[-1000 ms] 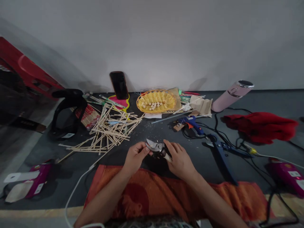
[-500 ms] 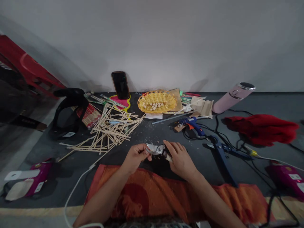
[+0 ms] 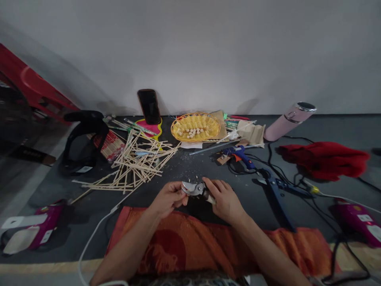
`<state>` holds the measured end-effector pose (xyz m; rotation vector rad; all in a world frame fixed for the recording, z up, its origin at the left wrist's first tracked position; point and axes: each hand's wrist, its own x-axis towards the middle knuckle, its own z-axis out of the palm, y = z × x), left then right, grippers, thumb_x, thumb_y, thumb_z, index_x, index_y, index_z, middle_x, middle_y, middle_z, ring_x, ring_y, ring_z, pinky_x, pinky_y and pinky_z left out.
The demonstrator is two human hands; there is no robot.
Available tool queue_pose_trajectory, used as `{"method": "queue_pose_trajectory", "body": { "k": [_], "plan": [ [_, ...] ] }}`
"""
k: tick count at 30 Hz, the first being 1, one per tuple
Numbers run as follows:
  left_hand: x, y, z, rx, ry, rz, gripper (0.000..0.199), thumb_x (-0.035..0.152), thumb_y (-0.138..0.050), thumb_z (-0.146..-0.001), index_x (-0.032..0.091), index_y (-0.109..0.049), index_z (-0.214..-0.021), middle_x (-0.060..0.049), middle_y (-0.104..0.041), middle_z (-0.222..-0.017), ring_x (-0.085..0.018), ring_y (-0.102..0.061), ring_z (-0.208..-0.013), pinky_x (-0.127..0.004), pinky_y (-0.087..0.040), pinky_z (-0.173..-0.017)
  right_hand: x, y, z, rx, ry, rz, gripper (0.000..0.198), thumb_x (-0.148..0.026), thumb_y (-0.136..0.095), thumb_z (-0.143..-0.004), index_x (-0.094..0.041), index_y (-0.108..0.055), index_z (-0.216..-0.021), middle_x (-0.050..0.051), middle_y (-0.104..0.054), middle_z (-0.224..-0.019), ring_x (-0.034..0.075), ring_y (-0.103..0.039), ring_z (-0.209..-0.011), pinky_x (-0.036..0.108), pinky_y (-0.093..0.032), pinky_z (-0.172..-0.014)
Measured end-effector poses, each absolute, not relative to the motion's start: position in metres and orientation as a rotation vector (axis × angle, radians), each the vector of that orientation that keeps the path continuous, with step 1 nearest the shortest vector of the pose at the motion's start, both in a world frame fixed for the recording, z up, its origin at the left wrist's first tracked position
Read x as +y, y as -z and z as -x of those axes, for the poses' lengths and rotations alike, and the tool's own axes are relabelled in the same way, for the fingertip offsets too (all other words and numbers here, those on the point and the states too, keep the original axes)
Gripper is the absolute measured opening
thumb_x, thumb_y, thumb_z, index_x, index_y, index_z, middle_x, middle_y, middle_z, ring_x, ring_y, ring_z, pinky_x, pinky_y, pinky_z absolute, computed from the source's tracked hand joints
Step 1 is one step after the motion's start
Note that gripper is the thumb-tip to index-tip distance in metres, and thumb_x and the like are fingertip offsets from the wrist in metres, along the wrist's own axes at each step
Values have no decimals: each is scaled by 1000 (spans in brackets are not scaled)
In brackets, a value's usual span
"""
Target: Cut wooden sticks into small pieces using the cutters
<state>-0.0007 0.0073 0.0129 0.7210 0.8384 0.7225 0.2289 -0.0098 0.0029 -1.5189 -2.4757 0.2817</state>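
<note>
My right hand (image 3: 228,201) is wrapped around the handles of a pair of pruning shears (image 3: 194,188), whose metal blades point left. At the blade tips, my left hand (image 3: 169,198) is closed in a pinch; what lies between its fingers is too small and hidden to make out. Small cut bits and crumbs lie on the dark table just beyond the blades. A pile of thin wooden sticks (image 3: 139,169) spreads to the left. Behind the hands, a yellow wicker basket (image 3: 195,120) holds several short pale pieces (image 3: 195,132).
An orange towel (image 3: 214,246) lies under my forearms. To the right are a blue glue gun (image 3: 244,158), a blue-handled cutter (image 3: 278,198), cables, a red cloth (image 3: 327,159) and a pink bottle (image 3: 288,123). A phone (image 3: 149,106) leans against the wall.
The view has shifted slightly. Both hands stay close together at the shears, and a small pale bit now shows just above the blades.
</note>
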Motion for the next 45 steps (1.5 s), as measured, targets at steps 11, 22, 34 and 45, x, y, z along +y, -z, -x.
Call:
{"method": "queue_pose_trajectory", "body": {
  "k": [11,22,34,45],
  "plan": [
    [3,-16,-7,1152,-958,-1233,25,37,-57,-86,15,-67,-79,-4,-69,-77,-16,-60,-75,-24,-43,-72,-6,-6,-226,-2361,-354,1599,75,-11,-51,-71,-19,-31,-143,11,-55,-118,26,-48,-105,40,-40,-89],
    [7,-15,3,949,-817,-1191,28,36,-60,-85,13,-70,-72,-4,-68,-61,-14,-56,-61,-23,-40,-65,-6,0,-235,-2448,-279,1507,68,-8,-48,-76,-18,-34,-142,12,-54,-121,27,-48,-105,40,-39,-87],
    [8,-17,-3,1096,-920,-1241,33,40,-54,-88,14,-66,-71,-5,-67,-69,-15,-56,-66,-23,-39,-65,-4,-4,-229,-2427,-305,1549,66,-10,-49,-76,-19,-37,-140,11,-59,-110,25,-53,-99,38,-44,-88],
    [4,-18,-4,1114,-939,-1413,31,37,-48,-91,15,-67,-78,-4,-67,-72,-16,-60,-70,-24,-42,-69,-6,6,-233,-2470,-278,1551,77,-11,-50,-72,-19,-26,-145,13,-54,-120,29,-49,-107,43,-44,-87]
  ]
}}
